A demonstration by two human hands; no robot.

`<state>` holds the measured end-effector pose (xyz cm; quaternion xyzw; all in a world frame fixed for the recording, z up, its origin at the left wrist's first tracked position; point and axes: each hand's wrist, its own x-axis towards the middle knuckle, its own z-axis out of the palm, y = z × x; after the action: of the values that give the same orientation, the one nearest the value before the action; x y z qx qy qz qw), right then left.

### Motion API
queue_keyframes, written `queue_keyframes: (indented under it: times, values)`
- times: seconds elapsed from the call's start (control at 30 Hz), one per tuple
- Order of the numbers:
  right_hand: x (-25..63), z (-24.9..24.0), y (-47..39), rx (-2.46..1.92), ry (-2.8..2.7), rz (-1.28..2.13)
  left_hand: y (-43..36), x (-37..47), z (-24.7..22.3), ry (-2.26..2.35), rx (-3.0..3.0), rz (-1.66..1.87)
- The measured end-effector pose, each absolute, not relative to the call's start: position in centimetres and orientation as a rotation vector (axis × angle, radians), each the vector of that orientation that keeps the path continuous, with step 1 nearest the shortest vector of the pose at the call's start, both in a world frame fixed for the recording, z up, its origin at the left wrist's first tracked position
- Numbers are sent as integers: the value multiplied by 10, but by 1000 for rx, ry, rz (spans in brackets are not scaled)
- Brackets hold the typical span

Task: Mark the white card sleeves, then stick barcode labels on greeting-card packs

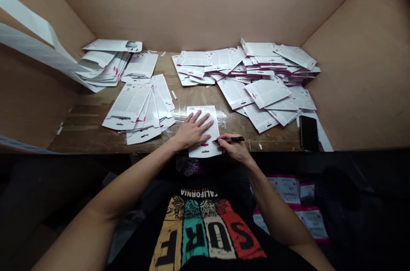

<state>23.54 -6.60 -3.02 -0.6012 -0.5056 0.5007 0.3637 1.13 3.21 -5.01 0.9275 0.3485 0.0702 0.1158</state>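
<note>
A white printed packet (209, 113) with a hang hole lies on the table, its lower end at the front edge. Across it my left hand (192, 131) rests flat with fingers spread, covering part of its surface. My right hand (235, 148) is closed round a black pen (237, 139), whose tip is at the packet's right side. To the left, several similar packets (128, 102) are fanned out, some with their flaps showing.
Piles of white packets (265, 66) stand at the back right, and another stack (102, 66) is at the back left. A black phone (308, 133) lies near the right front edge. Brown panels (205, 6) enclose the table. Pink-and-white packages (285, 189) sit below, to the right.
</note>
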Motion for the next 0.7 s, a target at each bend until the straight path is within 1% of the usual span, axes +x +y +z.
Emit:
queue_keyframes:
  times: [0.07,0.2,0.27,0.33,0.53,0.63,0.7]
  values:
    - [238,-28,-64,-1530,-1341,1329,32,11,-52,1013,2708,230]
    - [249,-20,-61,-1412,-1377,1552,30,12,-52,1038,2715,246]
    - [252,-19,-59,-1407,-1323,1525,29,13,-52,1062,2717,249]
    - [250,-21,-57,-1456,-1400,1363,27,13,-52,1085,2720,268]
    - [219,-31,-56,-1648,-2131,690,23,12,-48,1123,2720,282]
    - [209,-28,-59,-1833,-2278,533,22,13,-49,1135,2702,300]
    - [210,-20,-62,-1867,-2320,538,23,14,-52,1143,2700,310]
